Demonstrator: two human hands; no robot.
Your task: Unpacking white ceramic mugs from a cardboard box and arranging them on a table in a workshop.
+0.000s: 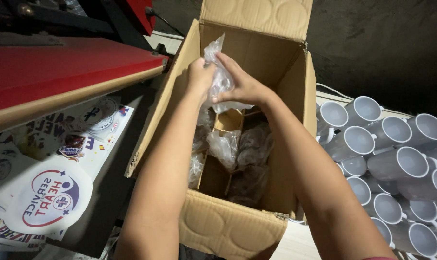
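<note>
We are holding a bagged mug [222, 79] above the open box [238, 226], both hands closed on its plastic: left hand [199, 74] pinching the wrap's side, right hand [242, 86] cupping it from the front. Below, wrapped mugs [238, 149] are sitting in cardboard dividers [228, 123], kept from knocking. Bare mugs [397, 163] are lying stacked to the right.

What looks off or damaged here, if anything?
Nothing looks damaged. Both hands, left hand and right hand, hold a clear plastic bag over the open cardboard box. The white mugs lie stacked on their sides, unbroken.
</note>
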